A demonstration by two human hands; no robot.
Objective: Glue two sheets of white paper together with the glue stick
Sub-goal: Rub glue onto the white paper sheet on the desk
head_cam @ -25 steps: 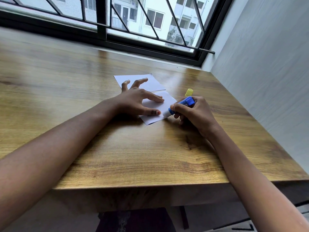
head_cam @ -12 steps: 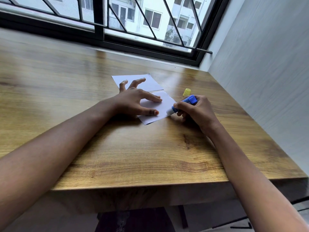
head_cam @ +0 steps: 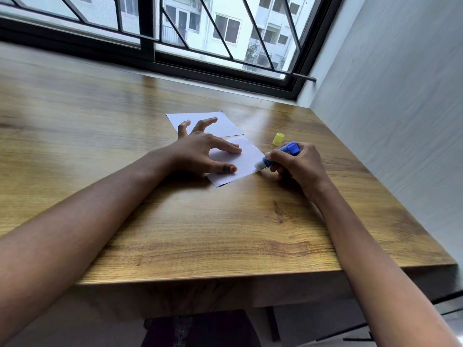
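Observation:
Two white paper sheets lie on the wooden table. The near sheet (head_cam: 244,162) is held flat under my left hand (head_cam: 203,152), whose fingers are spread, thumb and forefinger pressing on the paper. The far sheet (head_cam: 225,125) lies just behind, partly covered by my raised fingers. My right hand (head_cam: 298,166) grips the blue glue stick (head_cam: 283,152), tilted, with its white tip touching the right edge of the near sheet. The stick's yellow cap (head_cam: 278,139) stands on the table just behind my right hand.
The wooden table (head_cam: 200,234) ends at a front edge close to my body. A grey wall (head_cam: 400,108) borders the table on the right. A black-framed window (head_cam: 175,58) with bars runs along the back.
The glue stick's tip has slid a little along the right edge of the near sheet, toward the far side. My left hand has stayed on the paper.

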